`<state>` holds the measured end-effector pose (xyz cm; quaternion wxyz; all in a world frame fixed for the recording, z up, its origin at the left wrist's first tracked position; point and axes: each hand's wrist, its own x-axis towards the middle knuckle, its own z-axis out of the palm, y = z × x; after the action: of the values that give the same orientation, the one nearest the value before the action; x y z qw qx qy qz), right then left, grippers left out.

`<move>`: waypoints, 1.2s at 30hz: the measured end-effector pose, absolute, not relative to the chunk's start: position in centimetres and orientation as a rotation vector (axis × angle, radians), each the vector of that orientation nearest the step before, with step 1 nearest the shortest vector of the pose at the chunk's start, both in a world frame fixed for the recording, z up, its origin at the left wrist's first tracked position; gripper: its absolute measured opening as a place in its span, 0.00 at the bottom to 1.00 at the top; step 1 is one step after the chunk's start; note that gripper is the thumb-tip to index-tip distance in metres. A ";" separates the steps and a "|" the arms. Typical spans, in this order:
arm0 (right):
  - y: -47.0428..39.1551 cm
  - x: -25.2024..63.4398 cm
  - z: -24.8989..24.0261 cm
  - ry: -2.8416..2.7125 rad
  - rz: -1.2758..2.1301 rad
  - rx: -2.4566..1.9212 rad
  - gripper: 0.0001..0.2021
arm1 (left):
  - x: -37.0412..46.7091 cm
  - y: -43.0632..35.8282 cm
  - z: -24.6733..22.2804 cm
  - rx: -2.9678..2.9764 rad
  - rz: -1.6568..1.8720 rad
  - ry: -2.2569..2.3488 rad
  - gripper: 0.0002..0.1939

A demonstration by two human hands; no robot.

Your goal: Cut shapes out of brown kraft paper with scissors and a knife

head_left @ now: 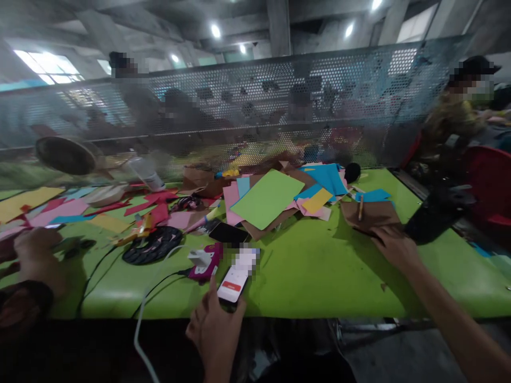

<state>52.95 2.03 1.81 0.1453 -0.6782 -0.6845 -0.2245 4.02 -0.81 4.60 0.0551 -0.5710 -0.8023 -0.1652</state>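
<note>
My left hand (217, 324) is at the table's front edge, its fingers around the lower end of a phone (235, 279) with a lit screen. The phone lies on or just above the green table. My right hand (395, 246) reaches over the right part of the table, its fingertips at the front edge of a brown sheet (371, 213). A small pencil-like stick (361, 208) rests on that sheet. Whether the right fingers grip the sheet cannot be made out. Behind the lit phone are a dark phone (229, 233) and a purple power strip (205, 262) with a white plug.
Coloured paper, including a green sheet (271, 199), covers the back of the green table (311, 287). A black round stand (152, 246) is left of centre. Another person's hand (35, 244) is at far left. A perforated metal screen (255, 106) stands behind; a black object (435, 215) is right.
</note>
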 end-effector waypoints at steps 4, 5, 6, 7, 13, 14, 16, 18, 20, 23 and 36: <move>2.1 52.8 2.1 -1.957 -0.684 -1.949 0.14 | 4.0 -0.9 4.8 -1.746 -0.472 -2.439 0.39; 2.0 52.8 2.1 -1.955 -0.691 -1.949 0.13 | 4.0 -1.1 4.9 -1.745 -0.466 -2.437 0.39; 1.9 52.8 2.0 -1.956 -0.692 -1.946 0.13 | 4.0 -1.3 4.9 -1.736 -0.461 -2.436 0.39; 1.9 52.8 2.0 -1.958 -0.689 -1.940 0.13 | 4.0 -1.5 4.9 -1.720 -0.458 -2.437 0.39; 2.0 53.2 1.5 -1.928 -0.731 -1.917 0.13 | 4.1 -2.1 4.7 -1.631 -0.465 -2.431 0.39; 2.1 53.3 1.4 -1.912 -0.741 -1.921 0.13 | 4.1 -1.9 4.7 -1.621 -0.468 -2.431 0.39; 2.3 53.4 1.4 -1.885 -0.749 -1.937 0.13 | 4.1 -1.5 4.7 -1.594 -0.483 -2.426 0.38; 2.4 53.4 1.5 -1.871 -0.745 -1.956 0.13 | 4.1 -1.0 4.9 -1.567 -0.509 -2.417 0.38; 2.4 53.3 1.6 -1.886 -0.719 -1.946 0.14 | 4.2 -0.6 5.0 -1.536 -0.546 -2.412 0.38; 2.2 53.0 1.7 -1.910 -0.664 -1.918 0.14 | 4.3 -0.2 5.2 -1.501 -0.586 -2.419 0.37; -2.9 47.8 4.0 -1.664 -0.658 -1.630 0.15 | 3.5 -4.4 3.7 -1.771 -0.915 -2.136 0.30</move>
<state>47.75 -2.91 3.98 0.3526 -0.6302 -0.6433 -0.2543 3.50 -4.41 3.66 0.1097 -0.6025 -0.7266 -0.3114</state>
